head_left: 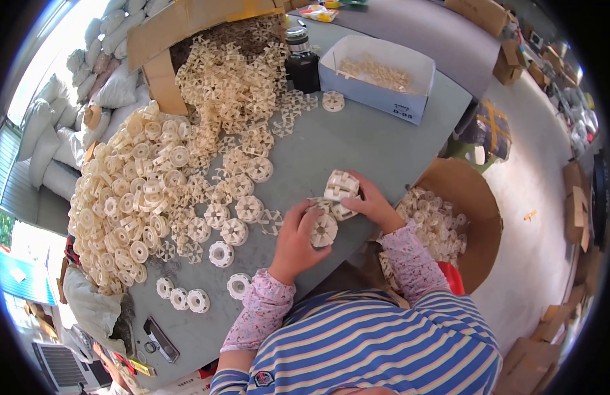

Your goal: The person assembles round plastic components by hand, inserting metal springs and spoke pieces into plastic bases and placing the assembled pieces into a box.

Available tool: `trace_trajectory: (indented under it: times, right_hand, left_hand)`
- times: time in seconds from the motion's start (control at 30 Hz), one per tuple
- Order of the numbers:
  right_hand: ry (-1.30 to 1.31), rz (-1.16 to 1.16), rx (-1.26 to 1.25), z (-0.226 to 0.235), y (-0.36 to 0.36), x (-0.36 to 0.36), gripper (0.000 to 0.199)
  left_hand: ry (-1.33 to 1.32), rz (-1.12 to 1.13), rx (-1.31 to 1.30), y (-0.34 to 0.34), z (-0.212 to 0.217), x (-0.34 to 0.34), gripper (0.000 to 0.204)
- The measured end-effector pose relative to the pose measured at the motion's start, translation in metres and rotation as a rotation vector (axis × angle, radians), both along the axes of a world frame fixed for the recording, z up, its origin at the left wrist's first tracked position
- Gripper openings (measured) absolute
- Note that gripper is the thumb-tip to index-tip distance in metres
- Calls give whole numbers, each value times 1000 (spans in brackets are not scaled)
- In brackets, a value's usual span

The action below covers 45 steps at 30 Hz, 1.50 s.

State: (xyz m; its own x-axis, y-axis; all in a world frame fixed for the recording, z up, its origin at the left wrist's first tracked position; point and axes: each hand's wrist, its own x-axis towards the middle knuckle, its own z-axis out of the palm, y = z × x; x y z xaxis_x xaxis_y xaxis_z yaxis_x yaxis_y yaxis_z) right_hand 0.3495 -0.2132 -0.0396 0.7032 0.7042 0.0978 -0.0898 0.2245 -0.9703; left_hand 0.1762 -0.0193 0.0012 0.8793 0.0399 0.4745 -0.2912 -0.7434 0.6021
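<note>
My left hand (293, 242) curls its fingers round a cream plastic wheel (324, 232) near the table's front edge. Close beside it, my right hand (375, 205) grips another cream plastic wheel (340, 185), tilted so its notched rim shows. The two hands nearly meet, and the parts between them overlap, so I cannot tell whether they are joined. Left of my hands lie several assembled wheels (234, 232) with spoked faces. A flat spoked insert (271, 222) rests just beside my left wrist, and a plain ring-shaped wheel (239, 286) sits near my left sleeve.
Heaped wheels (130, 191) cover the table's left side. Spoked inserts (232, 79) spill from a tipped cardboard box (161, 79). Behind stand a black bottle (303, 66) and a blue-white box (374, 99) of small pieces. A cardboard bin (482, 224) of wheels is at my right; a phone (161, 340) lies front left.
</note>
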Motion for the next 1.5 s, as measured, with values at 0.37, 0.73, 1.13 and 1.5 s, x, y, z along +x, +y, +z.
trace_trajectory:
  times: [0.37,0.73,1.13,1.5]
  right_hand:
    - [345,-804,394,-83,-177,20,54]
    - [625,-1089,-509,-292,-294,-122,59]
    - [763,-327,197,-105,-174,-161,70]
    - [-505,-801,-1346,-243,-357,-60,51]
  left_hand:
    - [-100,499,62,34,13,4,76]
    - [110,-84,-72,-60,-6,3,78]
    - [338,-456,63,-137,-49,12,87]
    - [-58,-20,366,1,0,61,63]
